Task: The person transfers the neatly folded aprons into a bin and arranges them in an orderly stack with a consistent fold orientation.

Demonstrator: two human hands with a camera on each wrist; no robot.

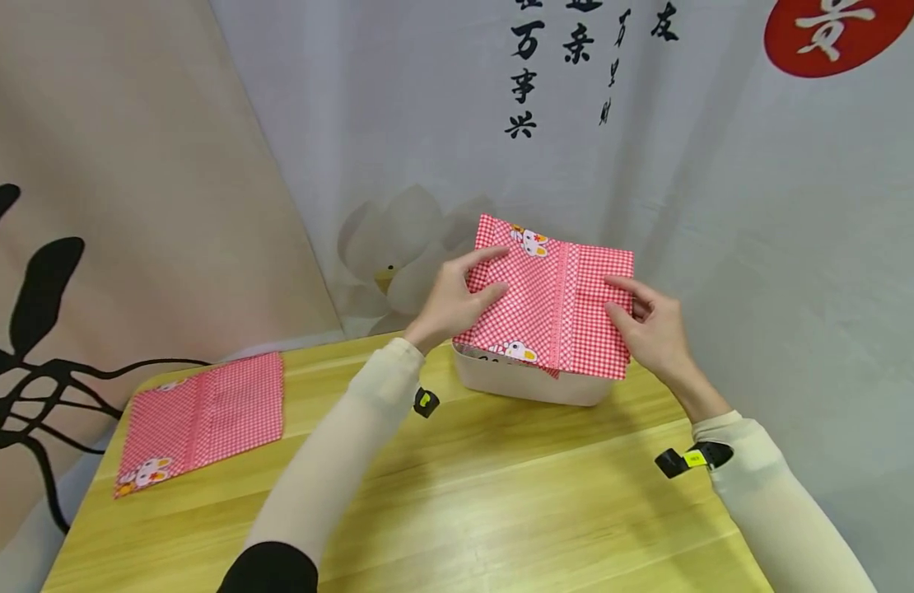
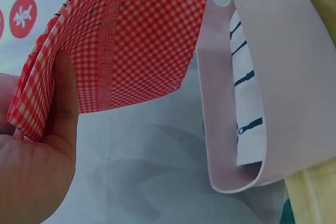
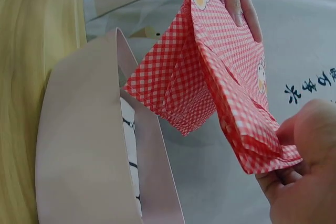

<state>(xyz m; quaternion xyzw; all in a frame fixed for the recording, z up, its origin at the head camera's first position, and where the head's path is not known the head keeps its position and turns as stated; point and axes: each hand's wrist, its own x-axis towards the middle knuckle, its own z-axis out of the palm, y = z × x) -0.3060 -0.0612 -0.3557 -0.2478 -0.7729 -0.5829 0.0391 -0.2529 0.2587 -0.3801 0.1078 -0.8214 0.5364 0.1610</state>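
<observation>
A red-and-white checked cloth (image 1: 542, 305) with rabbit prints hangs folded over a pale plastic bin (image 1: 531, 385). My left hand (image 1: 457, 292) grips its left edge, thumb on one face and fingers on the other, as the left wrist view shows. At the opposite side my right hand (image 1: 653, 329) pinches the layered edge between thumb and fingers. In the right wrist view a lower flap of the cloth (image 3: 173, 85) droops beside the bin's rim (image 3: 119, 51). Inside the bin lies a white cloth with dark marks (image 2: 247, 93).
A second checked cloth (image 1: 205, 420) lies flat at the left of the wooden table (image 1: 457, 511). Beyond the table's left edge stands a black metal leaf-shaped frame (image 1: 49, 387). A printed white curtain (image 1: 427, 107) hangs directly behind the bin.
</observation>
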